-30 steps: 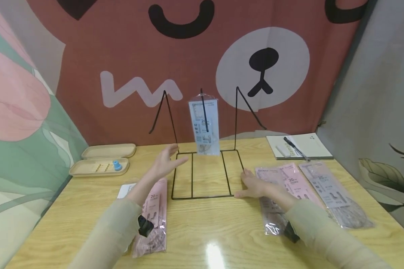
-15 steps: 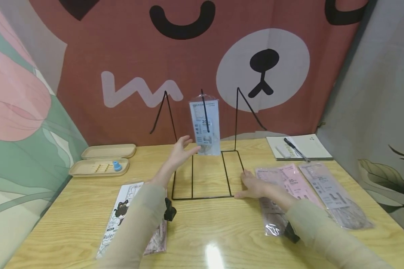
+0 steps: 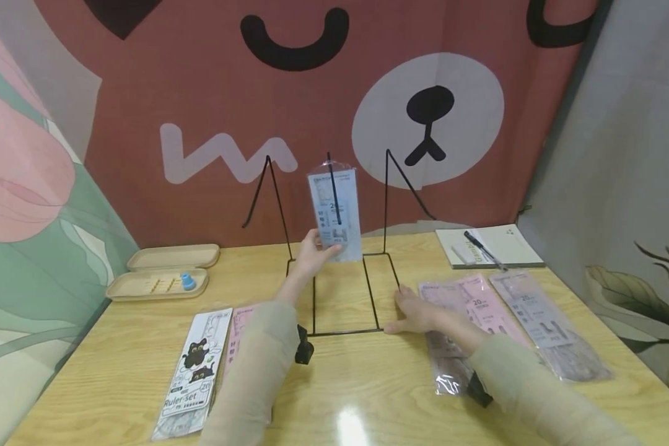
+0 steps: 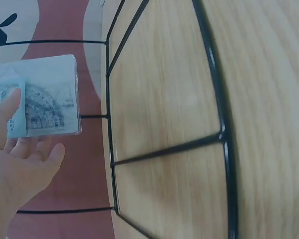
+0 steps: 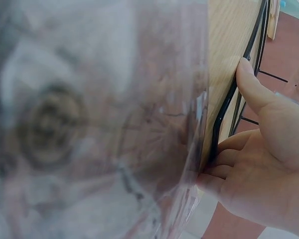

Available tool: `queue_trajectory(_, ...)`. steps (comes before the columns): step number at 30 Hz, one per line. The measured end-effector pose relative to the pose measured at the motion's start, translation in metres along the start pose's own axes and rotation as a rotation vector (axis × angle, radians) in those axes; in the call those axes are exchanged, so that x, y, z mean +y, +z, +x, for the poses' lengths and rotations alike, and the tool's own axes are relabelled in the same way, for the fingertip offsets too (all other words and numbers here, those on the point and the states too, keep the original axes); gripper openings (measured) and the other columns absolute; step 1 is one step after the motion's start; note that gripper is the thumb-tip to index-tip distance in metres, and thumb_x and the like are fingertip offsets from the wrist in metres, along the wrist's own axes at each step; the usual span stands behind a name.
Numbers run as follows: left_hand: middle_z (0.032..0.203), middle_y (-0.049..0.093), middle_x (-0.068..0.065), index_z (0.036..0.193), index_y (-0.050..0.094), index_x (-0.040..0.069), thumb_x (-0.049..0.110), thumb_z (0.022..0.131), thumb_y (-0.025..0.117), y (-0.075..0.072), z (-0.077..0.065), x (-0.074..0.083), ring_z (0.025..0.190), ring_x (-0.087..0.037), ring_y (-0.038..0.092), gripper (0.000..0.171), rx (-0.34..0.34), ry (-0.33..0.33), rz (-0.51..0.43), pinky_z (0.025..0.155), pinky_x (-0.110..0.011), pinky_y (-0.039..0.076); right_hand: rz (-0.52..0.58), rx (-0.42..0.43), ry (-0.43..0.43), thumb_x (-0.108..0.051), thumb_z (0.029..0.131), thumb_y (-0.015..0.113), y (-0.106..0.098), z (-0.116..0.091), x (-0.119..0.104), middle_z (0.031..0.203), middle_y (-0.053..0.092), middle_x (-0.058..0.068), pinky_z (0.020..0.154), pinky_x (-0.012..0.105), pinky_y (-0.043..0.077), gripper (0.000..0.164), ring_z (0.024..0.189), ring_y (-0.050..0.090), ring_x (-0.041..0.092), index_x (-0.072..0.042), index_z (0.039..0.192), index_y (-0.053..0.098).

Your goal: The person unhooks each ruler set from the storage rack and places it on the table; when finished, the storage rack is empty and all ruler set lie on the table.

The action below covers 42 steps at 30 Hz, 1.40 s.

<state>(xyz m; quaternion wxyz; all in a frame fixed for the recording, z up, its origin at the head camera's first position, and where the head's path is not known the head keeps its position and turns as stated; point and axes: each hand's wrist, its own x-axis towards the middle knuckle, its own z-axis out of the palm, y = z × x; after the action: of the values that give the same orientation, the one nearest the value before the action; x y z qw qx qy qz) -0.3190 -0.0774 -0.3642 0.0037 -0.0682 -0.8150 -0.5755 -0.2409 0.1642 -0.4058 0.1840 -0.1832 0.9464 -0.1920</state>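
Observation:
A black wire display rack (image 3: 345, 332) stands on the wooden table, its three hooks rising at the back. From the middle hook hangs a light blue ruler set (image 3: 348, 192) in a clear bag. My left hand (image 3: 309, 257) pinches its lower left edge. In the left wrist view, the thumb lies over the front of the bag, with the fingers (image 4: 27, 147) along and behind its edge. My right hand (image 3: 418, 313) grips the rack's front right corner, thumb on the front bar and fingers at the side bar. The outer two hooks carry nothing.
Left of the rack lie a white cat-print ruler set (image 3: 192, 371) and a pink one (image 3: 240, 328), partly under my left sleeve. Several bagged sets, including a pink one (image 3: 485, 300), lie right. Behind are a beige pencil case (image 3: 173, 254), a notebook (image 3: 515, 248) and a pen (image 3: 482, 248).
My left hand has moved right and forward from the rack's left side to the hanging blue ruler set and now pinches it. The right hand keeps its place on the rack.

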Motion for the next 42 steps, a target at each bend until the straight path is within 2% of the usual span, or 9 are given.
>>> queue_trajectory(4,0.128,0.057,-0.015,0.134,0.046,0.005,0.022,0.091,0.063,0.004,-0.001,0.0,0.117,-0.029,0.056,0.049,0.0,0.022,0.025,0.097,-0.043,0.049,-0.002,-0.004,0.004,-0.047,0.085,0.063,-0.001,-0.001,-0.002,0.15,0.001,0.037,0.117,0.055,0.011,0.1,0.141,0.005,0.048,0.019,0.142,0.014)
queue_trajectory(8,0.122,0.063,-0.013,0.125,0.059,0.006,0.024,0.091,0.062,0.004,-0.006,0.0,0.112,-0.028,0.06,0.038,-0.008,-0.005,0.032,0.095,-0.043,0.051,-0.003,-0.008,0.006,-0.048,0.085,0.063,-0.002,-0.001,-0.004,0.151,0.0,0.036,0.117,0.054,0.01,0.1,0.142,0.004,0.047,0.018,0.142,0.014)
queue_trajectory(11,0.12,0.066,-0.011,0.12,0.063,0.007,0.025,0.091,0.063,0.002,-0.01,0.001,0.111,-0.027,0.062,0.034,-0.005,-0.003,0.03,0.095,-0.043,0.051,0.002,-0.01,0.011,-0.047,0.086,0.062,-0.003,0.0,-0.004,0.151,-0.001,0.036,0.117,0.055,0.01,0.099,0.142,0.003,0.047,0.018,0.142,0.013)
queue_trajectory(21,0.111,0.07,-0.011,0.111,0.069,0.007,0.018,0.087,0.068,-0.004,-0.037,-0.007,0.104,-0.026,0.066,0.027,-0.065,0.069,0.05,0.091,-0.04,0.054,-0.02,-0.009,0.018,-0.047,0.086,0.062,-0.007,0.0,-0.003,0.15,0.001,0.036,0.117,0.054,0.01,0.099,0.142,0.004,0.047,0.018,0.142,0.014)
queue_trajectory(25,0.108,0.07,-0.012,0.108,0.07,0.006,0.013,0.084,0.07,-0.008,-0.055,-0.012,0.101,-0.026,0.068,0.025,-0.102,0.113,0.026,0.089,-0.04,0.054,-0.016,-0.01,0.016,-0.047,0.086,0.062,-0.007,-0.001,-0.003,0.15,0.001,0.036,0.117,0.054,0.01,0.099,0.142,0.004,0.047,0.018,0.142,0.014)
queue_trajectory(29,0.109,0.069,-0.015,0.11,0.068,0.002,0.006,0.084,0.068,-0.01,-0.076,-0.014,0.102,-0.029,0.067,0.026,-0.174,0.161,-0.011,0.09,-0.04,0.054,-0.006,-0.022,0.019,-0.048,0.086,0.062,-0.007,0.0,-0.003,0.151,0.001,0.036,0.117,0.054,0.01,0.099,0.142,0.004,0.047,0.018,0.142,0.014)
queue_trajectory(35,0.111,0.068,-0.013,0.112,0.068,0.004,0.009,0.084,0.068,-0.014,-0.109,-0.008,0.103,-0.026,0.067,0.028,-0.241,0.165,-0.014,0.092,-0.038,0.052,-0.016,-0.012,0.015,-0.045,0.087,0.062,-0.006,0.001,-0.003,0.15,0.001,0.036,0.117,0.054,0.01,0.097,0.142,0.004,0.047,0.019,0.142,0.014)
queue_trajectory(38,0.111,0.069,-0.013,0.112,0.067,0.004,0.012,0.085,0.068,-0.025,-0.129,-0.006,0.101,-0.025,0.068,0.028,-0.275,0.172,-0.007,0.089,-0.035,0.054,-0.011,-0.017,0.006,-0.044,0.087,0.062,-0.004,0.002,-0.005,0.15,0.001,0.036,0.117,0.054,0.01,0.097,0.142,0.004,0.047,0.019,0.142,0.014)
queue_trajectory(42,0.108,0.07,-0.015,0.111,0.067,0.002,0.017,0.085,0.068,-0.053,-0.159,-0.006,0.094,-0.02,0.07,0.03,-0.319,0.139,0.03,0.083,-0.028,0.056,-0.009,-0.017,-0.009,-0.044,0.087,0.063,-0.003,0.005,-0.008,0.15,0.0,0.036,0.117,0.054,0.009,0.097,0.142,0.003,0.047,0.019,0.141,0.013)
